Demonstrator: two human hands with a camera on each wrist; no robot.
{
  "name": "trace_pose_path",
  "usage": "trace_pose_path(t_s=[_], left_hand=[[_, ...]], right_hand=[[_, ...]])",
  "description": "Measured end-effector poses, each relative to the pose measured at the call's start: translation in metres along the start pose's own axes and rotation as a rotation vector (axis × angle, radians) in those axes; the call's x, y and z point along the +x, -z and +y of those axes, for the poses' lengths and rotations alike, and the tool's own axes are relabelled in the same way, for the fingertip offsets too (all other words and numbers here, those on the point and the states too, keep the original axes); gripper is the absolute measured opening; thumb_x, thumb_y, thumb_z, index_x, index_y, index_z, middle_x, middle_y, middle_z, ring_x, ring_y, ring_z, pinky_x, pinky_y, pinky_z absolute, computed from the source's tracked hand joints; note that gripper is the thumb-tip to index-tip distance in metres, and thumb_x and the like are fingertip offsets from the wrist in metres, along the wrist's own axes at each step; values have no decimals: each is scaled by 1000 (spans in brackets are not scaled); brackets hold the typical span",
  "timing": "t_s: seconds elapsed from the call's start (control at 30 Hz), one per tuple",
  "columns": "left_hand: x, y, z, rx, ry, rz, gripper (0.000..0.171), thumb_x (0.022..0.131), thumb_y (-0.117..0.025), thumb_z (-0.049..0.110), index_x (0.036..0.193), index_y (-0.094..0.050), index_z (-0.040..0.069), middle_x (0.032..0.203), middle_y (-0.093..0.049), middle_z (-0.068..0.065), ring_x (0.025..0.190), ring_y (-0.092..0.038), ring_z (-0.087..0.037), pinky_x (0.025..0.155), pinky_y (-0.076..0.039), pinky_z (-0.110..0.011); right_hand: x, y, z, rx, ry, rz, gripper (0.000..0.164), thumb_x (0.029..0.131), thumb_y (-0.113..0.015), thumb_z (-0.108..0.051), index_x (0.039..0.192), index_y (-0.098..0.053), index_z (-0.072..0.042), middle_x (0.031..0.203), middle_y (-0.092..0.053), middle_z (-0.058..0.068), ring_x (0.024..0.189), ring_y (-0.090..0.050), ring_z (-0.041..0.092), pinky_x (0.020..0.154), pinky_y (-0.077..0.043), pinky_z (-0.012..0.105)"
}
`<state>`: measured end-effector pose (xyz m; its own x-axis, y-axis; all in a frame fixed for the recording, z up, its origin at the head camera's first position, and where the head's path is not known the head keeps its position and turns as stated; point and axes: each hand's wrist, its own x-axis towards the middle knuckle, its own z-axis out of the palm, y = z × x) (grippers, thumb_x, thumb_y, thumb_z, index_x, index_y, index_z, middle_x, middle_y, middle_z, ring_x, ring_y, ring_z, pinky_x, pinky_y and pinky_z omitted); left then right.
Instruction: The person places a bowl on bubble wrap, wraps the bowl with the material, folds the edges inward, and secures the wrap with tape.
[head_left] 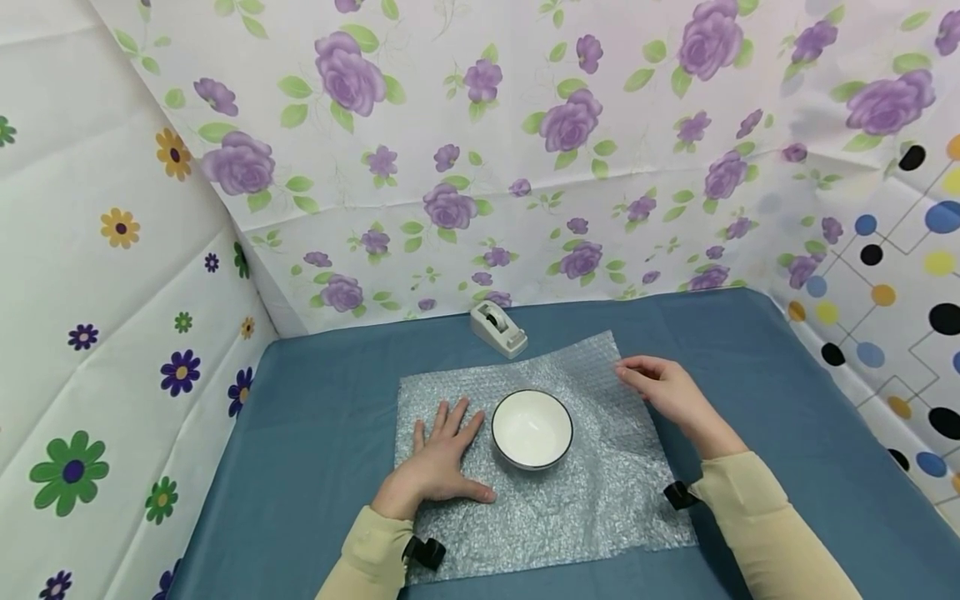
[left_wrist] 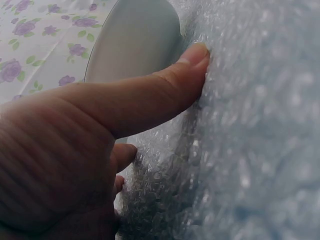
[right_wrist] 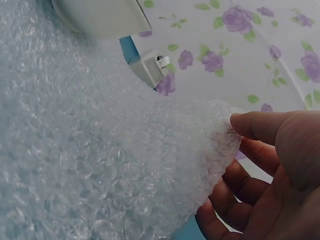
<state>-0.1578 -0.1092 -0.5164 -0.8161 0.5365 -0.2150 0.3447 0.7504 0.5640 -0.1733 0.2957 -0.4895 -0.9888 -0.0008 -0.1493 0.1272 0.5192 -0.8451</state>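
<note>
A white bowl [head_left: 532, 429] with a dark rim stands upright on a sheet of bubble wrap [head_left: 540, 525] spread over the table. Left of the bowl, my left hand [head_left: 441, 467] presses flat on the sheet with its fingers spread. In the left wrist view, the thumb [left_wrist: 165, 90] lies on the bubble wrap beside the bowl [left_wrist: 135, 40]. My right hand [head_left: 667, 392] pinches the sheet's right edge between thumb and fingers. That edge is raised off the table, as the bubble wrap [right_wrist: 125, 150] in the right wrist view shows.
A white tape dispenser [head_left: 498, 329] stands behind the sheet, near the table's back edge. The blue tablecloth [head_left: 322, 467] surrounds the bubble wrap. Flower-patterned cloth [head_left: 450, 167] hangs along the back, with patterned cloths at both sides.
</note>
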Motion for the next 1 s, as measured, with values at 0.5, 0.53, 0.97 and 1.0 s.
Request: trace_pose_path(t_s=[0.5,0.53,0.97,1.0], left_hand=[[0,3,2,21,12,-14,124,76,-97,52,172,-28,13,179,-3,-15,163,9,-44,122,9,-75],[1,3,2,21,11,-14,125,76,-97,53,172,-28,13,179,-3,-16,163,9,-44,122,9,-75],[0,0,-1,14,14,-8,125,74,-98,52,172,-29,15,179,-3,-14,163,10,-43,122,9,-74],[-1,1,-1,13,14,-5,125,74,-98,52,171,-29,15,179,-4,-14,163,10,-43,122,9,-75]], right_hand=[[-8,-2,-2,6,-3,-57,57,107,-68,-41,151,-59,-5,131,-67,17,105,-65,27,79,-57,39],[-8,-3,0,2,-12,-74,60,107,-69,-40,153,-56,-3,130,-66,18,104,-63,28,78,-56,40],[-16,-13,6,-53,28,-110,57,110,-61,-47,152,-61,-8,150,-59,23,130,-60,40,95,-54,53],[-17,-13,5,-48,36,-119,58,110,-61,-48,154,-60,-9,153,-57,23,134,-57,42,99,-53,56]])
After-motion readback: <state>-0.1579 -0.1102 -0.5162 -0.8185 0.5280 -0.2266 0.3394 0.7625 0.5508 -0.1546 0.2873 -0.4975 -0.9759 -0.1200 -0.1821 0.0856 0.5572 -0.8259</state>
